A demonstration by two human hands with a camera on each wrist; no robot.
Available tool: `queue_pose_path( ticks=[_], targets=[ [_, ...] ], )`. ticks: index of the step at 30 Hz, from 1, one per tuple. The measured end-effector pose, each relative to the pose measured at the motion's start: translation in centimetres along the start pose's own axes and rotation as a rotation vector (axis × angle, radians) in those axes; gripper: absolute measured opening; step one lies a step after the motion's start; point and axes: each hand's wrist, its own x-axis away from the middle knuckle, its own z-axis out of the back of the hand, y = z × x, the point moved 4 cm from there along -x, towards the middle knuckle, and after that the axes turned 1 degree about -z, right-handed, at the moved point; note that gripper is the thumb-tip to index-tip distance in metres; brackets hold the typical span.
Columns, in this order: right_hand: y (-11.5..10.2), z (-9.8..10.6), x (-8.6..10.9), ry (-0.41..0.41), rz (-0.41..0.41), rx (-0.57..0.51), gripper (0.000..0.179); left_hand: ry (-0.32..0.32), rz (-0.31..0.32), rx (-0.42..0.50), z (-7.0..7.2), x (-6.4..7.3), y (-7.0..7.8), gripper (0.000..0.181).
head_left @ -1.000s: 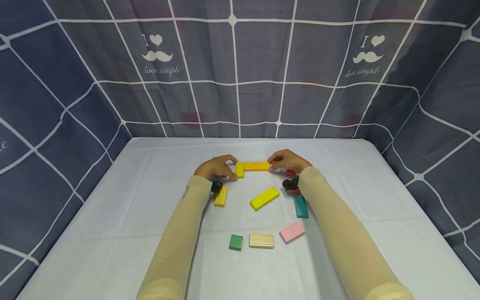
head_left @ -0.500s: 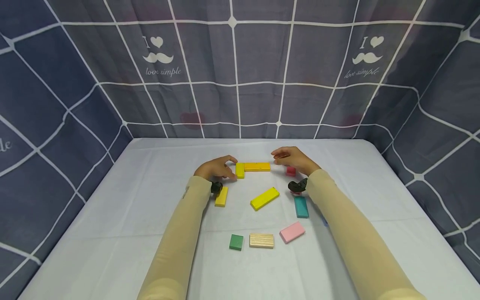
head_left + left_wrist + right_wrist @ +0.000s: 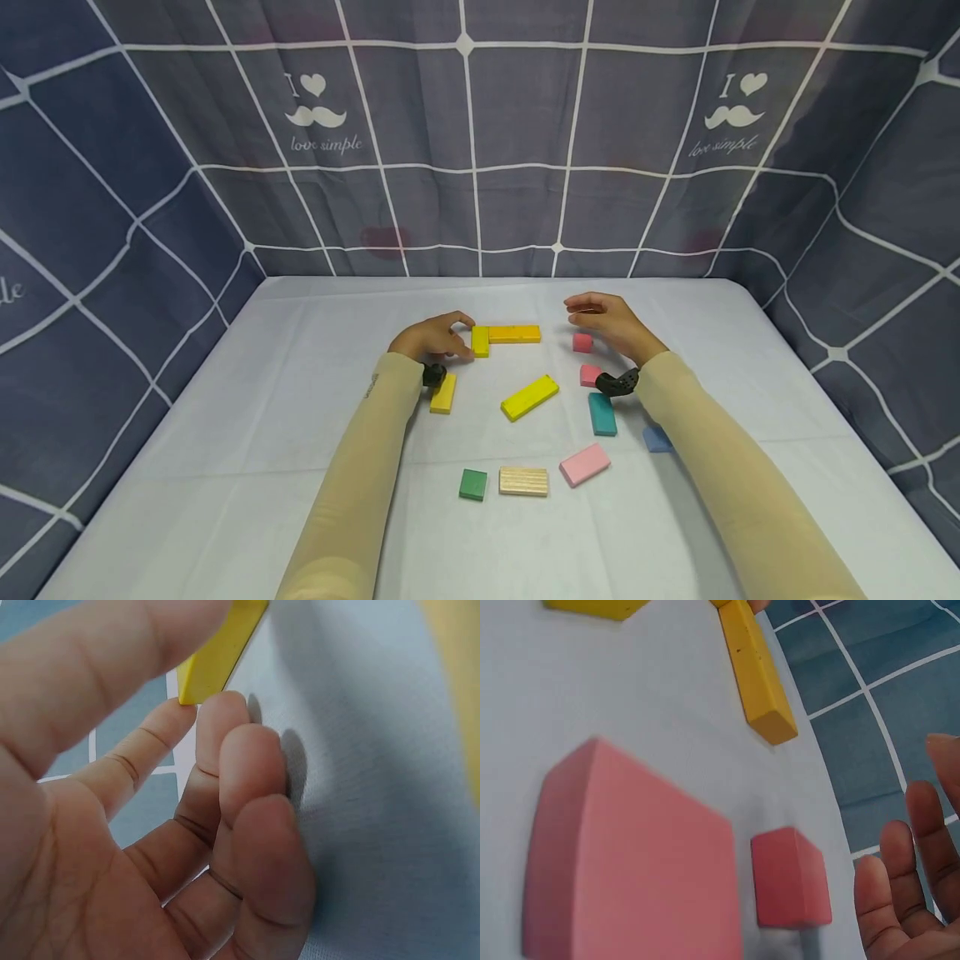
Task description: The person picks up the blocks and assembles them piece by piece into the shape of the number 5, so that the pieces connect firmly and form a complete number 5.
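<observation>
Near the back of the white table, my left hand (image 3: pixel 435 335) holds a short yellow block (image 3: pixel 480 342) between thumb and index finger, its other fingers curled beside it. In the left wrist view the index fingertip (image 3: pixel 180 709) touches the corner of this block, and the thumb covers part of it. Against the block's right side lies a long orange-yellow block (image 3: pixel 514 334), forming a corner with it. To the right, my right hand (image 3: pixel 611 321) hovers with relaxed fingers and nothing in them. Just below it sit a small red block (image 3: pixel 582 342) and a pink-red block (image 3: pixel 589 376).
A yellow block (image 3: pixel 443 393) lies by the left wrist. Nearer are a bright yellow block (image 3: pixel 529 397), a teal block (image 3: pixel 602 414), a blue block (image 3: pixel 657 439) partly under the right sleeve, a pink block (image 3: pixel 584 465), a wooden block (image 3: pixel 522 481) and a green block (image 3: pixel 472 484).
My right hand has let go of the long orange-yellow block's end and moved right, uncovering the red and blue blocks. My left hand has stayed in place.
</observation>
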Motion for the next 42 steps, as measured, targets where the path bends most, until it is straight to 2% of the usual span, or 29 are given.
queue_pose_path(
  ticks=[6, 17, 21, 26, 30, 42],
  targets=[
    [0.8, 1.1, 0.7, 0.021, -0.034, -0.025, 0.052, -0.003, 0.012, 0.009, -0.1, -0.1, -0.1, 0.066],
    [2.3, 2.8, 1.5, 0.023, -0.069, -0.005, 0.051, -0.008, -0.015, -0.010, 0.1, 0.3, 0.2, 0.066],
    [2.9, 3.3, 1.6, -0.007, -0.094, 0.065, 0.051, -0.011, -0.017, -0.004, 0.1, 0.2, 0.2, 0.066],
    [3.1, 3.5, 2.0, -0.056, -0.105, 0.212, 0.051, -0.007, 0.004, -0.007, 0.0, -0.1, 0.0, 0.066],
    [3.0, 3.3, 2.1, -0.076, -0.093, 0.256, 0.051, 0.001, 0.022, -0.011, 0.0, -0.3, -0.1, 0.066],
    [3.6, 3.2, 1.5, -0.032, -0.118, 0.368, 0.048, 0.003, 0.021, 0.001, 0.0, 0.0, 0.0, 0.066]
  ],
)
